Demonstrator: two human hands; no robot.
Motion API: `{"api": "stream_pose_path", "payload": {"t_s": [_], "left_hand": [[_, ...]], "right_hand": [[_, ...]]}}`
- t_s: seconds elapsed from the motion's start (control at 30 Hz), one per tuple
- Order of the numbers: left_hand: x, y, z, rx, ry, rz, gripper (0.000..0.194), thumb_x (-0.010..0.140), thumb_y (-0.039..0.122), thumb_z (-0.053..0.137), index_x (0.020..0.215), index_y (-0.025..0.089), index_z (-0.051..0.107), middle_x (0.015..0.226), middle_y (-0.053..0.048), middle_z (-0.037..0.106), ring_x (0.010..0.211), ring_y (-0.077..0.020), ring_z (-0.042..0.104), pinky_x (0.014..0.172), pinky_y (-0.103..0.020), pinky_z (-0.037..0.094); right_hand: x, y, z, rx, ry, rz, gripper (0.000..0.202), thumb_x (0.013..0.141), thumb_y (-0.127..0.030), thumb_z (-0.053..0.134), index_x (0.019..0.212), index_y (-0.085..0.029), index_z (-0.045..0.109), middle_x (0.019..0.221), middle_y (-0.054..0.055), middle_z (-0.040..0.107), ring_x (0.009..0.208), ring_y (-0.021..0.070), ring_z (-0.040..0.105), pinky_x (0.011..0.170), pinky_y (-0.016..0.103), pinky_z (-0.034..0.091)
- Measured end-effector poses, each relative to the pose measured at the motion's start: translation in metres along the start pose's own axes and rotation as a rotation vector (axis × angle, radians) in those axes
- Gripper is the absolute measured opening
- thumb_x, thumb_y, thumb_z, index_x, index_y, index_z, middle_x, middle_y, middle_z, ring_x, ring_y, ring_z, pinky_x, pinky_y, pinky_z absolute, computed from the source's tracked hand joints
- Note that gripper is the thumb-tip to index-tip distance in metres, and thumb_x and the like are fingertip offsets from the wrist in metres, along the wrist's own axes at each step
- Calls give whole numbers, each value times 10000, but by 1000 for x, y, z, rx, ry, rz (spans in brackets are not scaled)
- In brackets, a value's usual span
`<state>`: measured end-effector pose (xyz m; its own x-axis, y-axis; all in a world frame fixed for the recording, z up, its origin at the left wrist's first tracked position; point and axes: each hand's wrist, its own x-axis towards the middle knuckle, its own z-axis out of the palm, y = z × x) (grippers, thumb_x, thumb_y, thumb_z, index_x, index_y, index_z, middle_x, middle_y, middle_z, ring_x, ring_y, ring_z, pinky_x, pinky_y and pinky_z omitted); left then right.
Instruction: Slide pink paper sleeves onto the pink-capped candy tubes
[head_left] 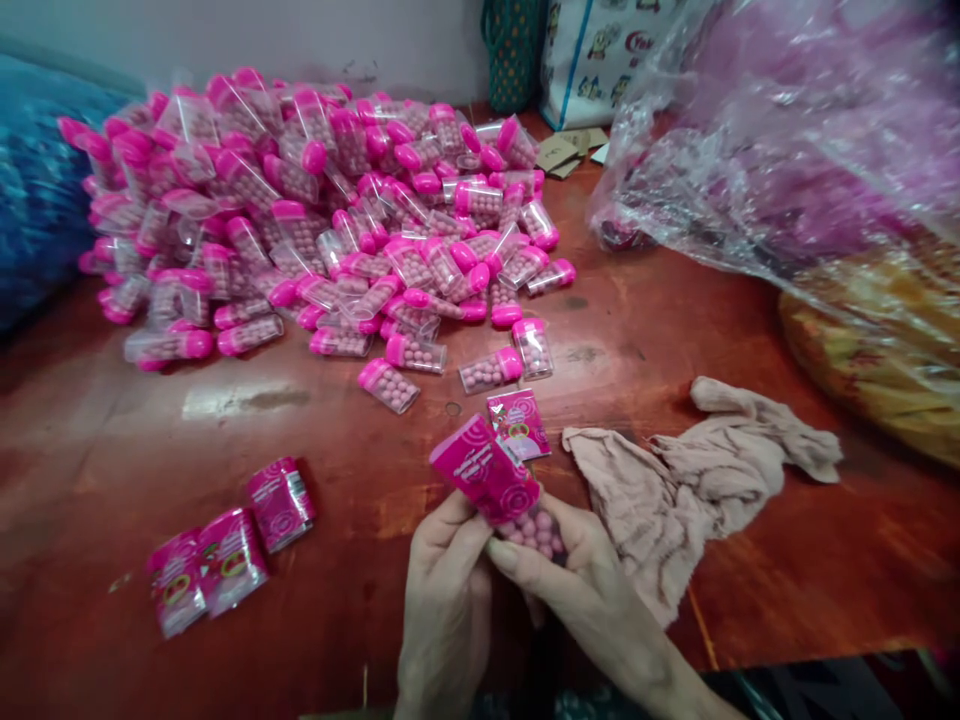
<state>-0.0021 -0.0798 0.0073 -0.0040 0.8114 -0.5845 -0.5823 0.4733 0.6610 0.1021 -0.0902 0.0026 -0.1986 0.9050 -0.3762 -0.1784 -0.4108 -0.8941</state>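
Near the table's front edge, my left hand [448, 570] pinches the lower left of a pink printed sleeve [480, 465]. My right hand [581, 570] is closed around a clear container of pink balls [534, 530], whose upper part sits inside the sleeve. Just behind them a pink printed packet [521, 422] lies on the table. More pink sleeves [232, 560] lie flat at the left, partly overlapping. A large heap of clear containers with pink caps [300, 210] and pink balls covers the back left; a few stand apart at its front, such as one container [491, 371].
A crumpled beige cloth [697, 470] lies right of my hands on the red-brown table [360, 480]. Behind it are a clear plastic bag [750, 170] and a yellow round item [870, 350]. A blue bag [52, 180] is at far left; a white printed bag [592, 60] stands at the back.
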Motion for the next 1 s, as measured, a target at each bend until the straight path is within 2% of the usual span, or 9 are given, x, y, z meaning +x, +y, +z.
{"api": "stream_pose_path", "payload": {"t_s": [0.1,0.2,0.37,0.5,0.6,0.73,0.87,1.0], "left_hand": [[2,1,0,16,20,23,209,660,157,676,863,177,720,777,-49,708,760,-185,644,712,-280,501],[3,1,-3,82,34,68,206,656,163,688,858,182,724,761,-43,709,789,-192,642,753,-293,494],[3,-3,-11,199,69,196,147,674,177,693,808,212,739,782,-18,717,803,-165,639,775,-250,485],[2,-5,-14,281,66,280,185,673,161,702,845,222,736,817,-6,721,795,-158,640,770,-237,487],[3,-3,-15,332,79,265,172,666,152,710,830,200,735,795,-5,722,726,-151,638,712,-232,501],[4,0,-17,312,-2,215,161,705,146,682,840,217,733,789,12,723,737,-132,633,740,-217,494],[7,2,-20,315,-47,234,180,698,126,681,831,233,740,779,19,725,742,-125,631,764,-210,482],[9,7,-19,329,-60,239,180,648,122,708,794,217,751,797,-9,729,784,-169,641,747,-234,491]], "right_hand": [[2,4,-3,92,-23,64,184,809,-332,609,784,-166,534,540,-73,446,431,44,383,390,142,334],[2,4,-5,139,-54,107,223,813,-371,596,785,-165,515,480,-83,436,365,40,365,347,140,329],[2,1,-4,151,-70,108,243,809,-392,593,810,-159,523,475,-84,432,364,44,360,349,147,334],[0,2,-2,41,-6,53,227,817,-382,584,801,-160,536,571,-60,441,468,58,371,409,159,330],[-1,3,-1,-119,54,24,212,821,-360,577,758,-162,537,653,-33,473,560,80,394,473,177,344],[-3,2,-1,-230,69,24,220,829,-379,557,774,-166,548,632,-39,462,558,91,398,495,201,336],[-2,1,-1,-245,71,25,223,829,-384,560,793,-164,565,613,-46,452,555,86,395,494,198,326],[-1,2,-2,-147,40,58,229,823,-385,570,838,-156,571,576,-58,428,483,66,366,429,181,305]]}}
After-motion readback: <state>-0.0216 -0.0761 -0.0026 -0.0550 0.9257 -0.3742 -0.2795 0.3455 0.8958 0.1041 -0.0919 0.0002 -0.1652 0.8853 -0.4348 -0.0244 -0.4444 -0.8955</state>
